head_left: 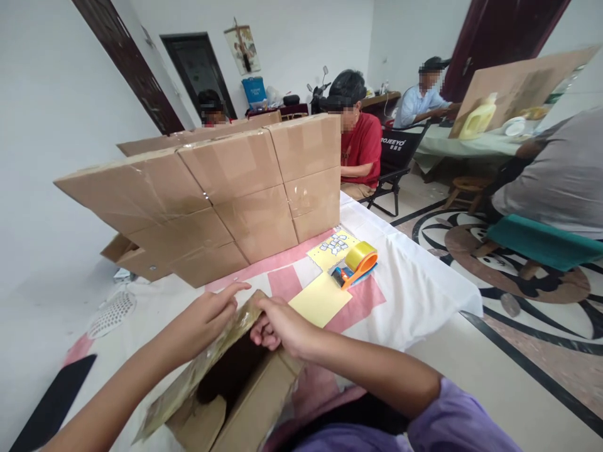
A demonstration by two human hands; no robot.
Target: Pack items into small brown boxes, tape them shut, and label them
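In front of me a cardboard box (254, 402) stands with its top partly lifted, its dark inside showing. My right hand (285, 326) pinches the far corner of the raised, tape-covered flap (207, 358), thumb on top and fingers curled beneath. Against the outer side of that flap is my left hand (210, 317), its index finger stretched out and the other fingers loosely bent, gripping nothing. Beyond my right hand a tape dispenser (360, 260) with a yellowish roll and orange frame lies on the table, beside a yellow sheet (323, 298).
A tall cardboard partition (240, 194) stands across the table. A patterned yellow card (333, 245) lies near its right end, and a white perforated item (113, 312) at left. A person in red (365, 147) sits beyond; others sit at the right and back.
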